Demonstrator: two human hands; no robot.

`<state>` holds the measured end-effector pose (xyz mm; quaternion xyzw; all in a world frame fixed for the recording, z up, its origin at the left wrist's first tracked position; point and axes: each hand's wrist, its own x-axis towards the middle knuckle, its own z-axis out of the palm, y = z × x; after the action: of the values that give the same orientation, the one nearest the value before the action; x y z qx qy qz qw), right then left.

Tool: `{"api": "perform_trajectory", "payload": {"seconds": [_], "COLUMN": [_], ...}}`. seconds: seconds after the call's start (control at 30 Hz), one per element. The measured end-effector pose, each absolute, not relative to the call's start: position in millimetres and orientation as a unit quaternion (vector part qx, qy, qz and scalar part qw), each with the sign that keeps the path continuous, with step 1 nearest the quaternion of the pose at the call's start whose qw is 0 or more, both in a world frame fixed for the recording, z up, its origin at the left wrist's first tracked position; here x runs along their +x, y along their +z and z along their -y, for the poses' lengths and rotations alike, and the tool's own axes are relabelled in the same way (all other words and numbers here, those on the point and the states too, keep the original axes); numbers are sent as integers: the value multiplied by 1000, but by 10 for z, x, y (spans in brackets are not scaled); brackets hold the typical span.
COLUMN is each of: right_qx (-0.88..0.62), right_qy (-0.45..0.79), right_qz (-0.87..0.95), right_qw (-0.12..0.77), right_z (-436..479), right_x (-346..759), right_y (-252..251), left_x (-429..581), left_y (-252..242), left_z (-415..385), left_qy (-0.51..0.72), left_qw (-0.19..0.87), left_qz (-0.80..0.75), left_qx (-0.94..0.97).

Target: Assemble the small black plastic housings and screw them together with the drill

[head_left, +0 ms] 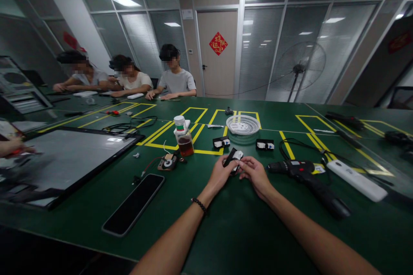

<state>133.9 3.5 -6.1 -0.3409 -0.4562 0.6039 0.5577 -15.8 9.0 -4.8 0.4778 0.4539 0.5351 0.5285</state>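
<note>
Between both hands, just above the green table, is a small black and white part (238,154), its exact kind too small to make out. My left hand (222,169) is closed round its left side, a beaded bracelet on the wrist. The fingers of my right hand (254,173) pinch its lower right edge, and the fingertips are partly hidden. Two similar black and white parts lie beyond, one at the left (221,142) and one at the right (265,145). A white plastic basket (242,125) stands behind them.
Left of my hands are a bottle with brown liquid (185,141), a small speaker-like component (167,162) and a phone (134,204). A cordless drill (306,176) and a white power strip (356,179) lie right. A large panel (80,159) is far left. Several people sit across.
</note>
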Motion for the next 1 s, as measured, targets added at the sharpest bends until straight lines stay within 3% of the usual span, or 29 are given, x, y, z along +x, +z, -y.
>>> {"api": "perform_trajectory", "payload": {"seconds": [1.0], "right_qx": [-322], "right_qy": [607], "right_qz": [473], "right_qw": [551], "right_z": [-17], "right_x": [1410], "right_y": [-60], "left_x": [-163], "left_y": [-2], "left_z": [-63], "left_qy": [502], "left_qw": [571], "left_qz": [-405], "left_qx": [508]}}
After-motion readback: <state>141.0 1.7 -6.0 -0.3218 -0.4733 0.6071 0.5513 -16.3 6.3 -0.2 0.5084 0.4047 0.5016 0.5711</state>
